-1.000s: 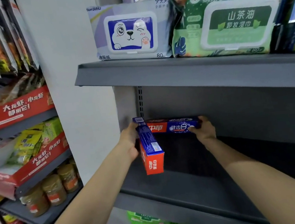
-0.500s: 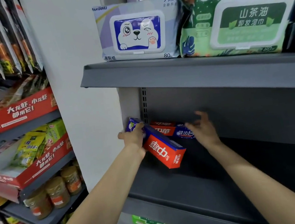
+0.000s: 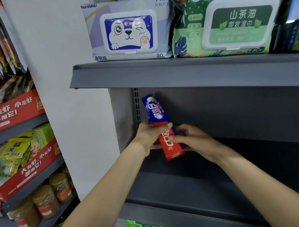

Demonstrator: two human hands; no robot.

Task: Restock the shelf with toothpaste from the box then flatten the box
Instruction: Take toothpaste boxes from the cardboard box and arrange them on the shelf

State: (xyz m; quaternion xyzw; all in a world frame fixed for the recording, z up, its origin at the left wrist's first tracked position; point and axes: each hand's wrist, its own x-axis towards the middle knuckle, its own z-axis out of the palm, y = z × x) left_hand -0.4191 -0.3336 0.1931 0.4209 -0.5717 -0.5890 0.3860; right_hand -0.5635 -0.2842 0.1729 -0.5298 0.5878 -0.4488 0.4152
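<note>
Tilted up from flat, the toothpaste box [image 3: 162, 128] stands near the shelf's [image 3: 201, 191] back-left corner, left hand [image 3: 150, 135] and right hand [image 3: 191, 140] both gripping it.

Both forearms are bare to the frame edge, and the hands [image 3: 168, 139] wear no gloves or rings.

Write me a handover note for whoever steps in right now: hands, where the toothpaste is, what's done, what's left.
Left hand: gripping the middle of a red-and-blue toothpaste carton, which stands tilted on end at the back left corner of the grey shelf.
Right hand: fingers on the carton's lower red end, steadying it. A second carton may lie behind the hands; it is hidden, so I cannot confirm it.
Done: at most a carton or two has reached this shelf.
Left: lay this carton down neatly, bring the rest from the supply box, then flatten that box. The box is not in view.
</note>
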